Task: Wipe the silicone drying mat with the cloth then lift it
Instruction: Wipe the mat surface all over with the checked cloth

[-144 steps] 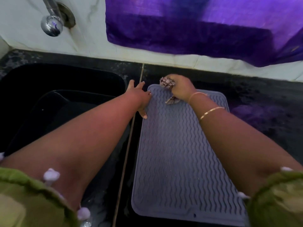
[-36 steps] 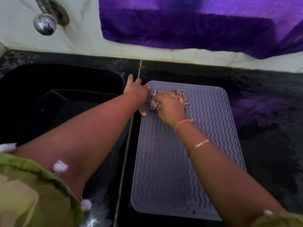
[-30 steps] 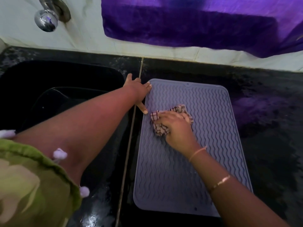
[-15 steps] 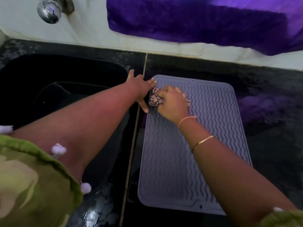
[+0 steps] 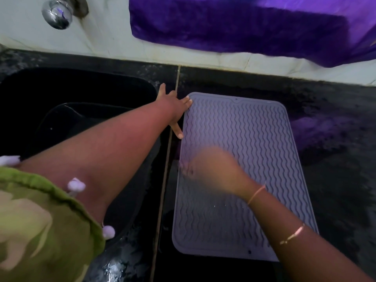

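A: Report the position of the silicone drying mat (image 5: pixel 250 139).

B: The grey mat lies flat on the black countertop (image 5: pixel 335 180), just right of the brass seam strip (image 5: pixel 165 169) that separates the countertop from the sink (image 5: pixel 61 88). Its long axis runs away from the person. Its surface carries wavy ridges. A small notch marks the far short edge.

A: Status of the left hand (image 5: pixel 173 107)?

B: The left hand is spread open and pressed flat at the far left corner of the mat. Its fingertips (image 5: pixel 188 101) touch the mat's corner; the thumb (image 5: pixel 178 132) points back along the mat's left edge. It grips nothing.

A: Status of the right hand (image 5: pixel 215 169)?

B: The right hand is over the left half of the mat, nearer the person than the left hand. It is heavily motion-blurred. A blurred patch at its fingertips, at the mat's left edge, may be the cloth (image 5: pixel 186 166). Whether the hand is closed on it cannot be told.

A: Other items near the mat?

B: A purple fabric (image 5: pixel 244 23) hangs on the wall beyond the mat's far edge. A chrome tap (image 5: pixel 58 14) is mounted on the wall above the sink, well left of the mat. Two thin bangles (image 5: pixel 257 193) sit on the right forearm.
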Tool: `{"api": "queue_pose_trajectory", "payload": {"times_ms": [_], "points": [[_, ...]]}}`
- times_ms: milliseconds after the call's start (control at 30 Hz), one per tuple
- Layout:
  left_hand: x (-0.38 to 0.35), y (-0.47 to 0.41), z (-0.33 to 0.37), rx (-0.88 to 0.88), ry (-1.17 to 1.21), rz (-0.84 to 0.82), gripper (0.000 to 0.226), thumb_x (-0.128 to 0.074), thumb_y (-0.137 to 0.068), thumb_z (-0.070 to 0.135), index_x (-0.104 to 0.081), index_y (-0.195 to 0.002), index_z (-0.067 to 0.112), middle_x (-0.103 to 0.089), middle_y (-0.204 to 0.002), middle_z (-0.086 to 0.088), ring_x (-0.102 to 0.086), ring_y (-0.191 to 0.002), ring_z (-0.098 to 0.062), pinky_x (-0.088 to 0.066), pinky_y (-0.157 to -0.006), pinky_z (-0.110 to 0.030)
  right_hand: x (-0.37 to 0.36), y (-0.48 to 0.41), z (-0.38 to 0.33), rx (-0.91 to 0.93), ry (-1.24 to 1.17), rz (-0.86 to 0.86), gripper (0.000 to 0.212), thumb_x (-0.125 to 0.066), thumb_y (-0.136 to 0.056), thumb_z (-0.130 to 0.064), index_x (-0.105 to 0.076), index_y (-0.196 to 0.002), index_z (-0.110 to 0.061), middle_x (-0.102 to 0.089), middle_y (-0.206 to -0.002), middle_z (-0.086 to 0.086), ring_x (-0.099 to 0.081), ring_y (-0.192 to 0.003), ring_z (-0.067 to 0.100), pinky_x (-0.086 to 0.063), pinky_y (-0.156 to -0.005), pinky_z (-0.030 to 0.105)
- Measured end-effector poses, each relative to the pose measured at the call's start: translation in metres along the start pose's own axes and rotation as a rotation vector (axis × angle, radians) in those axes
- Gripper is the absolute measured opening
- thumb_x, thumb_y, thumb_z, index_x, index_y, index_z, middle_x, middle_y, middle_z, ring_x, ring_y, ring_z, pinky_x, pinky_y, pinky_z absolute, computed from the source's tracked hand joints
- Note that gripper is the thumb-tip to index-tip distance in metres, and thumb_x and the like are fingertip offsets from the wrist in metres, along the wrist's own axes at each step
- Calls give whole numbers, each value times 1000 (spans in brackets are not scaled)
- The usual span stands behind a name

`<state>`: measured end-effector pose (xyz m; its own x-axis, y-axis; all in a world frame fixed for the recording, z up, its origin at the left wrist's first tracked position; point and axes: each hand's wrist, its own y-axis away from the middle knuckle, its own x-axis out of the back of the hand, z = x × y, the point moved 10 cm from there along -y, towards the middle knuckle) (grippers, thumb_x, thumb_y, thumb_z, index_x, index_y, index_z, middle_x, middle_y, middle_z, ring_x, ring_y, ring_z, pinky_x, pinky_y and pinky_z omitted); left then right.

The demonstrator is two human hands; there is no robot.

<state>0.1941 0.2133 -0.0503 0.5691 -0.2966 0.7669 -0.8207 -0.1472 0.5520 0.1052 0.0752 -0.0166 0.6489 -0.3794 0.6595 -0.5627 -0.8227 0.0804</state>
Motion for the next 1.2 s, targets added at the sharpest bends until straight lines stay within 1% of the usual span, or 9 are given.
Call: {"api": "queue_pose_trajectory", "payload": {"times_ms": [133, 267, 433, 533, 700, 867, 933, 1067, 1200], "points": [[2, 2, 0, 6, 13, 40, 128, -65, -60, 76, 5, -153, 22, -2, -161, 5, -9, -145, -30, 3, -113, -62, 59, -41, 17, -101, 70, 324, 21, -58, -76, 2, -71, -85, -12, -63, -81, -4, -59, -81, 14, -49, -72, 31], [3, 1, 0, 34, -53, 21, 129, -61, -58, 80, 5, -153, 23, -1, -161, 6, -9, -145, -30, 4, -111, -63, 48, -65, 40, -210, 194, 286, 27, -53, -72, -16, -71, -92, -13, -71, -86, 10, -63, -85, 29, -49, -70, 35], [5, 4, 0, 49, -63, 21, 125, -60, -61, 78, 5, -153, 24, -8, -160, 3, -9, -145, -31, 8, -109, -65, 20, -37, 18, -125, 90, 273, 12, -47, -67, -22, -56, -59, -18, -48, -52, -7, -43, -51, 10, -26, -45, 23], [6, 6, 1, 67, -96, 9, 126, -58, -60, 80, 6, -153, 23, -8, -160, 4, -7, -146, -30, 10, -108, -66, 3, -13, 3, -33, 128, 269, 13, -46, -64, -22, -47, -53, -17, -38, -49, -9, -38, -51, 13, -20, -47, 23], [11, 14, 8, 103, -159, 1, 122, -56, -64, 79, 5, -153, 23, -8, -160, 4, 1, -147, -28, 13, -106, -66, -28, 24, -6, 20, 132, 141, 39, -37, -66, -37, -62, -58, -9, -57, -53, 1, -48, -57, 16, -25, -56, 23], [16, 31, 14, 60, 19, 112, 91, -59, -82, 60, -13, -153, 26, -9, -160, 2, 3, -147, -27, 15, -105, -67, -20, 31, 8, -174, -281, 76, 26, -53, -80, 0, -64, -63, -17, -67, -65, -9, -64, -67, 8, -56, -68, 31], [18, 48, 21, 5, 193, 265, 57, -57, -91, 39, -39, -143, 28, -27, -156, -1, -8, -147, -25, 10, -111, -61, 13, 25, 16, -258, -506, 207, 40, -49, -81, 14, -61, -63, -19, -63, -56, -11, -61, -53, 1, -54, -51, 23], [-13, 79, 38, -100, 399, 388, 39, -55, -92, 32, -55, -131, 34, -47, -143, 11, -21, -142, -20, -10, -115, -44, 79, -12, 24, -253, -212, 362, 15, -57, -81, -4, -67, -80, -15, -69, -76, 6, -66, -71, 18, -55, -61, 35], [-51, 85, 49, -122, 566, 248, 48, -37, -102, 28, -26, -147, 43, -22, -154, 21, -5, -146, -26, 1, -114, -50, 39, -36, 42, -338, 93, 37, 19, -62, -83, -30, -63, -95, -15, -66, -93, 7, -62, -88, 25, -50, -78, 37]]}}
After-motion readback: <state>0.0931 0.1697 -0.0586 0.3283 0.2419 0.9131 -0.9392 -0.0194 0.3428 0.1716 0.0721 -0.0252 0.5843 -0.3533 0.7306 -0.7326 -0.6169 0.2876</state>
